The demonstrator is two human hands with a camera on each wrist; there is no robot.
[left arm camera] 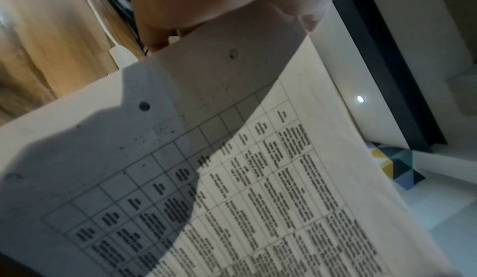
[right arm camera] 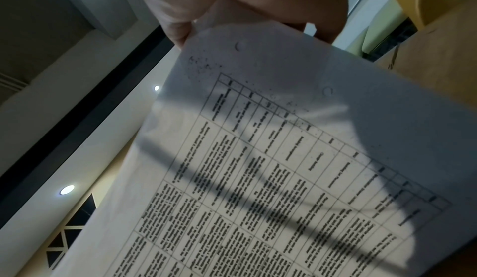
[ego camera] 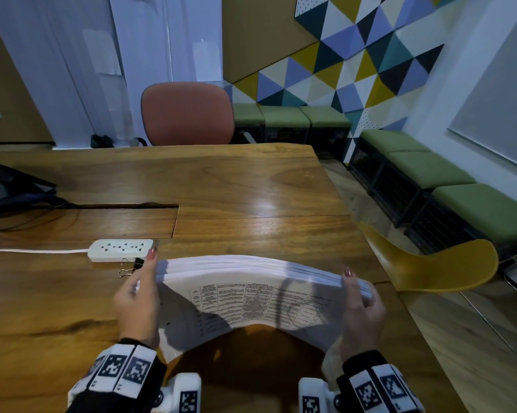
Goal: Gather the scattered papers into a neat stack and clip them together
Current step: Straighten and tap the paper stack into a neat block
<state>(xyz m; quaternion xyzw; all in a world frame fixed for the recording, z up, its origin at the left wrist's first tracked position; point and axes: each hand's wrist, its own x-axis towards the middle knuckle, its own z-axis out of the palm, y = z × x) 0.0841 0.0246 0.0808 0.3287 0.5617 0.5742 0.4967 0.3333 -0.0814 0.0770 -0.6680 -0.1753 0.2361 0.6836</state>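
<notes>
Squaring paper stack (ego camera: 251, 293), gripped at its ends by left hand (ego camera: 136, 302) and right hand (ego camera: 361, 305); next: binder clip (ego camera: 132, 268), just beyond left hand.

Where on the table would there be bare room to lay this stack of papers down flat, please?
The wood beyond the paper stack, between the cable slot and the table's far right corner, is bare. The patch left of the left hand, below the power strip, is free too. It is crowded by the binder clip beside the strip.
</notes>
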